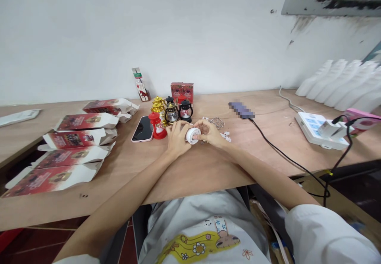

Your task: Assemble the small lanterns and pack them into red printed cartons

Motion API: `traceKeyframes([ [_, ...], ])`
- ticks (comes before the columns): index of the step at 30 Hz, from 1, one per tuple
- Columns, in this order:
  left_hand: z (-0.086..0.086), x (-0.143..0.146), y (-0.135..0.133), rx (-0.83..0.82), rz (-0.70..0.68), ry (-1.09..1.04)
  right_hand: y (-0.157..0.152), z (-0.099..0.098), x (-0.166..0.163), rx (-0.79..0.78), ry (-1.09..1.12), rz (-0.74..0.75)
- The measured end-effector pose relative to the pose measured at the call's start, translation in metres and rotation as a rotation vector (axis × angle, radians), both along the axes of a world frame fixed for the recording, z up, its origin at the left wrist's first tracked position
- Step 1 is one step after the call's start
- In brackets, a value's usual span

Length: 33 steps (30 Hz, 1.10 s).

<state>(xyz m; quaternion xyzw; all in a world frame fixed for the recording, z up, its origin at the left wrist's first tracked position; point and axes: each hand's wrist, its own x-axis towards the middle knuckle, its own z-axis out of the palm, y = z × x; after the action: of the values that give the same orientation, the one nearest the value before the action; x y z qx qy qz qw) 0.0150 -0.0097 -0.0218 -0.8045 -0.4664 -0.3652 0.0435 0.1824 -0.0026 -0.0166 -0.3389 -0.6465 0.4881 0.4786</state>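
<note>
Both hands meet over the wooden table (193, 168) around a small white round piece (193, 134). My left hand (176, 137) curls its fingers round the left side of it. My right hand (210, 133) pinches its right side with fingertips pressed together. Just behind them stand several small toy lanterns: a red one (156, 126), a gold one (157, 106) and two black ones (177, 111). Thin metal wire loops (217, 122) and small white bits (226, 136) lie right of my right hand.
A phone (143, 129) lies face up left of the lanterns. Flat red-and-white cartons (71, 149) cover the left side. A red box (182, 91) stands by the wall. A white power strip (318, 129) with black cables sits right, white bottles (342, 81) beyond.
</note>
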Motion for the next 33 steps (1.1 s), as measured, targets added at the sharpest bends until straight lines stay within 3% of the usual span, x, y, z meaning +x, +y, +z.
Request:
traceKeyframes([
  [2,0.002,0.0,0.001,-0.002,0.016,-0.062,0.003,0.003,0.004,0.043,0.018,-0.013],
  [5,0.004,-0.002,0.004,-0.03,0.067,-0.168,0.009,0.011,0.018,0.126,-0.008,-0.193],
  [9,0.002,-0.004,0.012,-0.107,0.116,-0.32,0.014,0.026,0.052,0.206,-0.274,-0.442],
  [14,-0.003,-0.004,0.02,-0.162,0.099,-0.462,0.011,0.042,0.086,0.037,-0.798,-0.184],
  [18,-0.005,-0.004,0.021,-0.154,0.086,-0.477,0.01,0.044,0.086,-0.003,-1.062,-0.16],
  [28,-0.002,-0.003,0.017,-0.177,0.072,-0.447,0.011,0.04,0.081,-0.003,-1.11,-0.16],
  [31,-0.002,-0.003,0.017,-0.168,0.07,-0.448,0.011,0.038,0.079,0.037,-0.989,-0.199],
  [33,-0.002,-0.003,0.017,-0.164,0.066,-0.448,0.011,0.037,0.076,0.02,-0.772,-0.211],
])
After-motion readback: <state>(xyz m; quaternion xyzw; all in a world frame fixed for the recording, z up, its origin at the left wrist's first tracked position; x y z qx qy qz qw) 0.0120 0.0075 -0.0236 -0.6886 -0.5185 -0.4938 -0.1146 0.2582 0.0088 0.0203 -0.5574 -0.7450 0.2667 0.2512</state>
